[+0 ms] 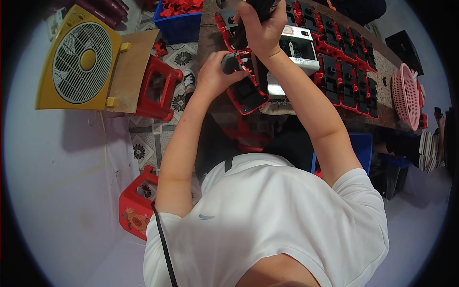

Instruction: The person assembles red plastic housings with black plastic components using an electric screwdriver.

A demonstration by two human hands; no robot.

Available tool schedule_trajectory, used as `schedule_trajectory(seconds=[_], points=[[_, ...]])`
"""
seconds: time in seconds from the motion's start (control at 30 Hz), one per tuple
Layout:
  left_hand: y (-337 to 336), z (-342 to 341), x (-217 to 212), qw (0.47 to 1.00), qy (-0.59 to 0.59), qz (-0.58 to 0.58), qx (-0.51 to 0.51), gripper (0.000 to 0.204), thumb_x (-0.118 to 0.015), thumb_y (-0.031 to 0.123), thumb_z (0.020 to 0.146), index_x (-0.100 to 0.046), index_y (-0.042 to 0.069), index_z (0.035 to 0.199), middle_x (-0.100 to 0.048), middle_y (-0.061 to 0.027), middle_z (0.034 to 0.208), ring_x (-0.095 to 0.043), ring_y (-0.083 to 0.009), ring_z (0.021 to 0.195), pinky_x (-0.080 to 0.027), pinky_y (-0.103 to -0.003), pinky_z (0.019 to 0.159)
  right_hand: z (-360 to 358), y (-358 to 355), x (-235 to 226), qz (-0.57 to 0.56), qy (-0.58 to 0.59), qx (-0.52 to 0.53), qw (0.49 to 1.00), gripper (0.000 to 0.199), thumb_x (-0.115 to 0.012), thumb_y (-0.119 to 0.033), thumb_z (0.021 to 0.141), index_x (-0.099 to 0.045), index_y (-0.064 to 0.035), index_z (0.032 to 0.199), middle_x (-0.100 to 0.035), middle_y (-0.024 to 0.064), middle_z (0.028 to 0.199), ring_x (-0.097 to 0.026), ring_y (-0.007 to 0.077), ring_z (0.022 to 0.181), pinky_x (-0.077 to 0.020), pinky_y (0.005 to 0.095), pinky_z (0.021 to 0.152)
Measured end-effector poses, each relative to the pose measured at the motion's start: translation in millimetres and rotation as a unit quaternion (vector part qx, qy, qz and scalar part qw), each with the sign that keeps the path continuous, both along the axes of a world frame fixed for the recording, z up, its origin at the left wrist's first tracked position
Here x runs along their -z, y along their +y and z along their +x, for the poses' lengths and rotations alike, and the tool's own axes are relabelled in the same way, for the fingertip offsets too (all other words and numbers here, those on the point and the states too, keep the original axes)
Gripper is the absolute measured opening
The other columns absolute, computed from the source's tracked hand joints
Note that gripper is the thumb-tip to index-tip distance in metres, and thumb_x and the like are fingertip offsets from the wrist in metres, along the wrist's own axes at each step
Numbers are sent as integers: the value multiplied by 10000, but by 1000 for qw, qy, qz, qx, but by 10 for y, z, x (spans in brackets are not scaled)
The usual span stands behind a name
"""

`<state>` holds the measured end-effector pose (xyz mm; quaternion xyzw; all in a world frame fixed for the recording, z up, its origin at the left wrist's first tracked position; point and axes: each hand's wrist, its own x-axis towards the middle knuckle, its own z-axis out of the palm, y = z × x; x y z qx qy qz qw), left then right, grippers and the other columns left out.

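Observation:
My left hand (pixel 215 74) is closed on the near side of a red-and-black plastic housing (pixel 247 93), thumb and fingers around its upper part. The housing lies at the table's near left edge. Above it, my right hand (pixel 265 31) grips a dark hand tool (pixel 260 6) that looks like a power screwdriver. The picture's top edge cuts the tool off, and its tip is hard to make out. Another red-and-black housing (pixel 224 24) sits just beyond my left hand. Beside my right wrist stands a white-and-silver box-shaped machine (pixel 300 45) with an open middle.
Rows of red-and-black housings (pixel 342 79) fill the right of the brown table (pixel 385 60). A pink basket (pixel 405 95) stands at its right end. To the left are a blue bin (pixel 177 26) of red parts, a yellow fan (pixel 79 60) and red stools (pixel 160 91). Another person's striped sleeve (pixel 427 150) shows at right.

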<state>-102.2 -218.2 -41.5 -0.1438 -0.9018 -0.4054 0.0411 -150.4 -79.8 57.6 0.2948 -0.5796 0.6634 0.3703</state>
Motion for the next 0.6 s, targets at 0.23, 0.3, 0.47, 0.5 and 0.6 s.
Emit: schedule_trajectory(seconds=[0.23,0.3,0.47,0.5,0.6], points=[[22,-8,30,1000,13,7,-4,681,-854,423,639,-595,97,1178,-607,-111,1094,-614,-301,1040,-505,-401,859,4,17,7,8,-7,0,1000,314,-685,-257,907,-465,-64,1020,-509,-16,753,-471,70,608,-387,223,533],[21,-12,40,1000,25,16,0,664,-857,409,638,-605,92,1165,-611,-112,1077,-617,-303,1029,-506,-402,859,2,22,18,21,-19,27,999,337,-689,-255,904,-453,-57,1041,-514,-11,764,-468,74,608,-390,228,535],[20,-10,30,999,27,44,9,621,-855,384,642,-626,82,1133,-616,-112,1069,-621,-307,1015,-505,-399,863,-100,-84,-38,23,104,14,994,500,-743,-266,861,-376,-40,1115,-524,16,796,-513,82,606,-413,218,523],[20,-10,22,998,25,49,11,607,-855,375,642,-632,79,1123,-616,-113,1067,-623,-308,1011,-505,-396,863,-54,-80,-26,43,57,71,995,523,-760,-265,846,-367,-42,1110,-522,19,803,-521,84,608,-415,213,519],[21,-23,31,999,38,36,12,599,-854,370,642,-637,79,1118,-618,-117,1061,-624,-304,1010,-507,-390,861,-2,-126,-9,31,-12,110,993,568,-805,-252,805,-355,-47,1083,-517,23,826,-526,82,611,-418,204,518]])
